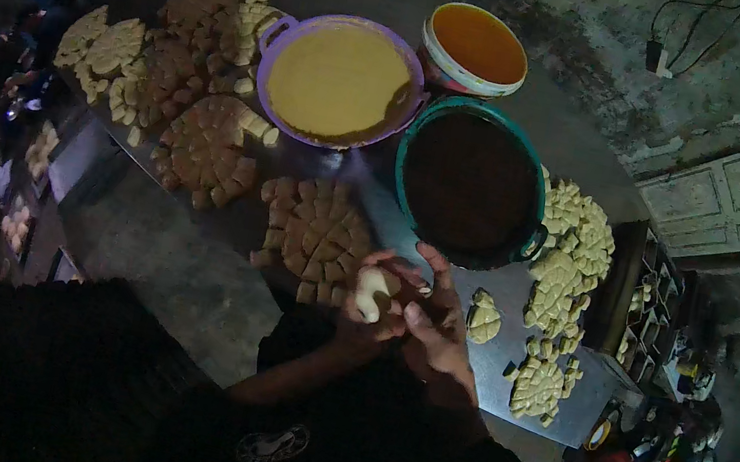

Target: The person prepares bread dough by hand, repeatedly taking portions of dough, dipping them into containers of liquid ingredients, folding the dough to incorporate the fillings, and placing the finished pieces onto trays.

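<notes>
Just below the round teal plastic basin (485, 110) filled with a dark brown mass (467, 184), your two hands meet before your dark shirt, near the edge of the metal-topped table (488, 376). Your left forearm (295, 374) slants up from the lower left, bare below the sleeve, and your left hand (372, 316) turns inward with its fingers curled around a smooth, rounded, cream-white lump of soft dough (370, 292). Your right hand (439, 330) rises close beside it, wrist low, forefinger stretched upward and thumb angled toward the lump; you leave a gap between these two, but whether its other fingers grip anything I cannot tell. Brown dough pieces, clustered in a flat round (319, 230), lie to the left of your hands, and a small pale-yellow scored dough round (483, 318) lies to their right.
</notes>
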Demonstrator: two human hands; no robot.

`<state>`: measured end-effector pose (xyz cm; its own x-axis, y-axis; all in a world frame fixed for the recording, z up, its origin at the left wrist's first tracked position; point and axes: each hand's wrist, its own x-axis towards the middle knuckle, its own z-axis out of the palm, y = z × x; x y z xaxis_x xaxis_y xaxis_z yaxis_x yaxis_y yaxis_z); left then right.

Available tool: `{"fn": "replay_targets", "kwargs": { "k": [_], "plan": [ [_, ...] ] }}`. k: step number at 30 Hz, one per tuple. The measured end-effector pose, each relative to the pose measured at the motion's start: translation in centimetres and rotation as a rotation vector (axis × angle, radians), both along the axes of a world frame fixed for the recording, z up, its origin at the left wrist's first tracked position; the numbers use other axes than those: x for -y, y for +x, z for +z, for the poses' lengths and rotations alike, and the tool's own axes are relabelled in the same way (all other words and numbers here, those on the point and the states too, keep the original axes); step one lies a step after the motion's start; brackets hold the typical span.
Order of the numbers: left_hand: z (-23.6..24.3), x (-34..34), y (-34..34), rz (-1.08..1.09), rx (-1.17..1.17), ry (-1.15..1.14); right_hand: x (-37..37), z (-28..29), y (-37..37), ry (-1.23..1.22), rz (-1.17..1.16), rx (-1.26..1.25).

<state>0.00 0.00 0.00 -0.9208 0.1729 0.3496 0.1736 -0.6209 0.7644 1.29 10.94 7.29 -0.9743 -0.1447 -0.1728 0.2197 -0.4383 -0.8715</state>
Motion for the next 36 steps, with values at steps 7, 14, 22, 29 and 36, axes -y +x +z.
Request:
{"fn": "replay_targets", "kwargs": {
  "k": [7,14,22,29,36],
  "plan": [
    [-2.7,2.9,-1.8,-0.234,0.738,-0.368,-6.5,-0.4,-8.1,1.547,0.214,-0.607],
    [-0.9,6.1,-4.9,-0.391,1.164,0.057,-6.6,-1.6,-9.6,1.620,0.293,-0.458],
    [-0.7,5.8,-6.6,-0.481,1.078,0.084,-6.0,-1.9,-9.3,1.527,0.204,-0.457],
    [-0.2,3.7,-5.0,-0.319,0.741,-0.125,-8.0,-3.7,-7.9,1.118,0.003,-0.282],
    [3.8,0.1,0.4,-0.351,0.712,-0.009,-5.2,0.6,0.6,0.042,-0.204,0.064]
  ]
}}
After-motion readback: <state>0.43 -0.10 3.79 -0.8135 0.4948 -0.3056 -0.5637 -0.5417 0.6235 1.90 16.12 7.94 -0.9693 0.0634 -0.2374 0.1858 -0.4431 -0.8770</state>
